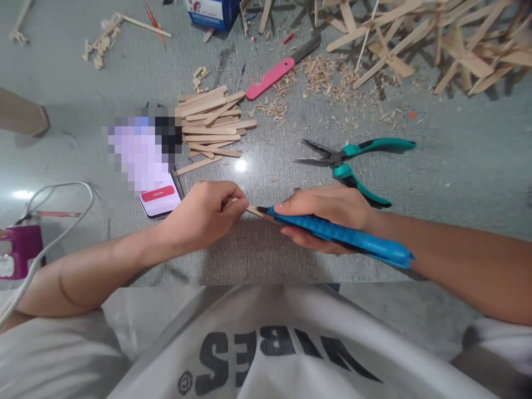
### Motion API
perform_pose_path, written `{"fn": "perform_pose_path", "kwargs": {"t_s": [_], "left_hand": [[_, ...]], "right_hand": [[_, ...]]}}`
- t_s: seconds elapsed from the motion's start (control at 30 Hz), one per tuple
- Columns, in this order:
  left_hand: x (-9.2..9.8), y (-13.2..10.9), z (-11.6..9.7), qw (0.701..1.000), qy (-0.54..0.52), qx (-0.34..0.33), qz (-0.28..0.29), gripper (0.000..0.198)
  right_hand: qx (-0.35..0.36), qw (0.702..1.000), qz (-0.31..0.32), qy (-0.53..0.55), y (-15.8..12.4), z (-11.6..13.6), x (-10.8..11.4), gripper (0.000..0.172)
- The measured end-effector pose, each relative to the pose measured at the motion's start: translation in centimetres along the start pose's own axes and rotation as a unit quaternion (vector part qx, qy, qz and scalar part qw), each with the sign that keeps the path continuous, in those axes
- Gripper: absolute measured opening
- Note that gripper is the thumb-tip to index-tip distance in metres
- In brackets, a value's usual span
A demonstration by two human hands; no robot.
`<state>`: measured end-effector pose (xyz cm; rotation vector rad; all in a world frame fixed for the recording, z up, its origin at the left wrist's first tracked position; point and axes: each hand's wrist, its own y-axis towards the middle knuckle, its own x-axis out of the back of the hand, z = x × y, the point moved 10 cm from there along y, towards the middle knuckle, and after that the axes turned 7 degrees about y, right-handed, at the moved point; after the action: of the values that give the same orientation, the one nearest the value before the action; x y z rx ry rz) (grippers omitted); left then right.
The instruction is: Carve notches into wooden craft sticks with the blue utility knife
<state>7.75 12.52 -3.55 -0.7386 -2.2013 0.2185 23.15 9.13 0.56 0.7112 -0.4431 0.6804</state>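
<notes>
My left hand (pixel 211 213) is closed, pinching one end of a wooden craft stick (pixel 268 215) between thumb and fingers. My right hand (pixel 328 213) is wrapped around a blue utility knife (pixel 341 231). The knife's dark tip rests against the stick, and the stick's far end passes under my right fingers. Just beyond my right hand lie needle-nose pliers (pixel 336 158) with teal and black handles, their jaws apart. A pile of loose craft sticks (pixel 214 122) sits past my left hand.
A phone (pixel 160 197), partly blurred, lies beside my left forearm. Farther off are a pink-handled knife (pixel 270 78), wood shavings (pixel 322 75), a blue box (pixel 214 12) and a heap of joined sticks (pixel 453 44). A white cable (pixel 89 194) and purple adapter (pixel 25 249) are at left.
</notes>
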Motion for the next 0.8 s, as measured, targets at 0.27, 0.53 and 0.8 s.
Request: {"fn": "perform_pose_path", "kwargs": {"t_s": [0.27, 0.53, 0.8], "left_hand": [[1.1, -1.4, -0.8, 0.974, 0.156, -0.087, -0.138, 0.012], [-0.2, -3.7, -3.8, 0.873, 0.327, -0.293, -0.214, 0.021], [-0.3, -2.6, -3.1, 0.897, 0.281, -0.275, -0.2, 0.025]], "right_hand": [[0.035, 0.999, 0.021, -0.033, -0.2, 0.8, -0.9, 0.028], [0.038, 0.999, 0.007, -0.027, -0.7, 0.3, -1.5, 0.029], [0.018, 0.999, 0.046, -0.023, 0.2, 1.1, -1.5, 0.027]]}}
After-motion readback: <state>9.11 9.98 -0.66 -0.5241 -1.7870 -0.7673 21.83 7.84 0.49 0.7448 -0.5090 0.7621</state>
